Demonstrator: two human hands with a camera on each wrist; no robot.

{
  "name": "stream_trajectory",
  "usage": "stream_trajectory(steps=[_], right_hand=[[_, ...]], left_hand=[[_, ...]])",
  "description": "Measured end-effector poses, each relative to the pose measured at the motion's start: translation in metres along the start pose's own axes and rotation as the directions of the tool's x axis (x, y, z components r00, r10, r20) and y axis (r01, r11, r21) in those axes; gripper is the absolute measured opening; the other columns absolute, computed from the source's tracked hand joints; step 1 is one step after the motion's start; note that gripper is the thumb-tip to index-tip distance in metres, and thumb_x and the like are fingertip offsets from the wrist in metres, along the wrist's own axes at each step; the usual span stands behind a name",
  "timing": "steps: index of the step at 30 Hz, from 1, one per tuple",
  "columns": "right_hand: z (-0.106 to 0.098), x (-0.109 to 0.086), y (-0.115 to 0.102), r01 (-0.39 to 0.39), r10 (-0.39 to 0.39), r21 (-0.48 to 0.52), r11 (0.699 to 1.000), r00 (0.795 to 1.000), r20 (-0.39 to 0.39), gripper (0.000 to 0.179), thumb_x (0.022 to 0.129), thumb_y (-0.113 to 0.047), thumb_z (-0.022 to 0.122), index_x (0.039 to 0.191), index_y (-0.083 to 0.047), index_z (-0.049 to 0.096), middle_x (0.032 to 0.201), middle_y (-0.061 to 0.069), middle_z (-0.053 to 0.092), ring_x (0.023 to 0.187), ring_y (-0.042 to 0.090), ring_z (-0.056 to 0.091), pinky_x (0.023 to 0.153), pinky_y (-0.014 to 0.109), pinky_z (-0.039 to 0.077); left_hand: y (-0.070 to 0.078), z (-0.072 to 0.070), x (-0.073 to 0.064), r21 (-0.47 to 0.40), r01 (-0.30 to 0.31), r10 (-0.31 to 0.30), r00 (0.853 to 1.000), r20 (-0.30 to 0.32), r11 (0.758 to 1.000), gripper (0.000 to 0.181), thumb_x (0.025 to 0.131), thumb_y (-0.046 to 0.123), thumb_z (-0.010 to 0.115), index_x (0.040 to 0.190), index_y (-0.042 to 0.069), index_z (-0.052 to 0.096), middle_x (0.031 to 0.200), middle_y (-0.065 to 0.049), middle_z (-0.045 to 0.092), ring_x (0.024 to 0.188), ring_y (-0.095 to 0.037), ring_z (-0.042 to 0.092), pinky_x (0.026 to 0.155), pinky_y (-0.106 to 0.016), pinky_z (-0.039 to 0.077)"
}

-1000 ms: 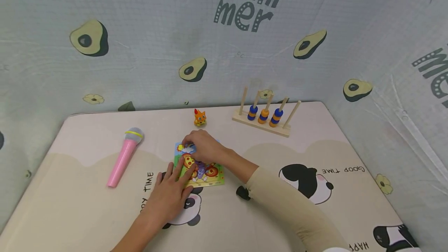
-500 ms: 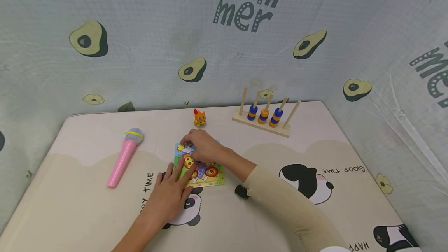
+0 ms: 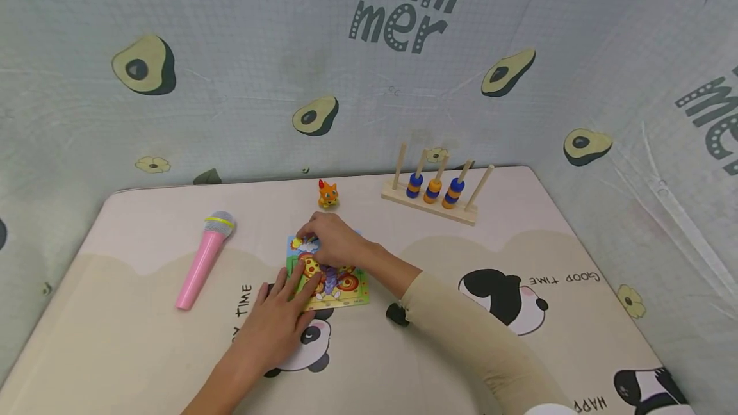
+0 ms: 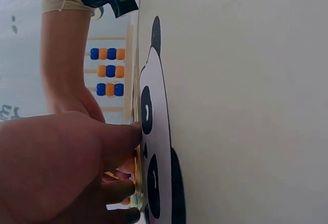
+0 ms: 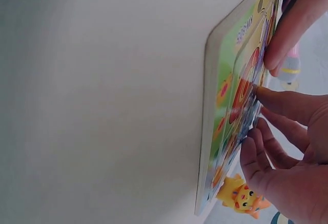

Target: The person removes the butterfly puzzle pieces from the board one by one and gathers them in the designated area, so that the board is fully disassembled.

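Observation:
A colourful jigsaw puzzle (image 3: 348, 296) with a cartoon picture lies flat on the table, in the middle of the head view. My left hand (image 3: 277, 319) reaches over its left side with fingers spread, fingertips resting on the picture. My right hand (image 3: 337, 240) comes across the puzzle's upper part and covers some of it. In the right wrist view its thumb and fingers (image 5: 251, 155) pinch at a puzzle piece (image 5: 249, 119) low on the board surface; the piece's outline is mostly hidden. Left-hand fingers (image 5: 294, 26) show beside them.
Left of the puzzle lies a pink toy microphone (image 3: 202, 268). Behind the puzzle stands a small orange animal figure (image 3: 328, 195). A wooden bead counter (image 3: 429, 202) with blue and orange beads is at the back right. A patterned cloth wall (image 3: 242, 82) rises behind the table.
Both hands stay almost in place on the puzzle. The head view shifts very slightly; nothing else visibly moves.

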State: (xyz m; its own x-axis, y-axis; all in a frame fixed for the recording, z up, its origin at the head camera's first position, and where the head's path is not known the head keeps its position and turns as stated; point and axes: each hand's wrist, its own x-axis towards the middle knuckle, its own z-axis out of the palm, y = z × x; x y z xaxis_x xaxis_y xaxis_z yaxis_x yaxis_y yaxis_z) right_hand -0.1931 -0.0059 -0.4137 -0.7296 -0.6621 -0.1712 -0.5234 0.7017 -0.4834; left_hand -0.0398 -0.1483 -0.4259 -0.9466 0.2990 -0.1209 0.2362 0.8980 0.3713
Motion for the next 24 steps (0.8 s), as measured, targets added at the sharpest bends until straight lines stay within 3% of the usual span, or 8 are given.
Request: stream_trajectory(steps=[13,24], right_hand=[[0.0013,0.0022,-0.0015,-0.015,0.015,0.0,1.0,1.0,-0.002,0.048,0.089,-0.012,0.079,0.135,-0.015,0.071,0.127,0.001,0.065,0.11,0.013,0.059,0.093,0.02,0.054],[0.001,0.0038,-0.0013,-0.016,0.017,-0.019,1.0,1.0,0.011,0.048,0.089,-0.019,0.082,0.136,-0.016,0.07,0.124,0.0,0.065,0.109,0.012,0.058,0.095,0.021,0.054]], left_hand=[[-0.0077,-0.0013,-0.0022,0.069,-0.087,0.089,0.996,-0.024,0.994,0.06,0.102,0.026,0.065,0.158,0.014,0.047,0.167,-0.019,0.036,0.15,-0.051,0.037,0.113,-0.074,0.036],[-0.0102,-0.0019,-0.0033,0.053,-0.09,0.091,0.996,-0.002,0.995,0.062,0.102,0.026,0.066,0.159,0.016,0.045,0.168,-0.017,0.035,0.152,-0.05,0.035,0.114,-0.074,0.035]])
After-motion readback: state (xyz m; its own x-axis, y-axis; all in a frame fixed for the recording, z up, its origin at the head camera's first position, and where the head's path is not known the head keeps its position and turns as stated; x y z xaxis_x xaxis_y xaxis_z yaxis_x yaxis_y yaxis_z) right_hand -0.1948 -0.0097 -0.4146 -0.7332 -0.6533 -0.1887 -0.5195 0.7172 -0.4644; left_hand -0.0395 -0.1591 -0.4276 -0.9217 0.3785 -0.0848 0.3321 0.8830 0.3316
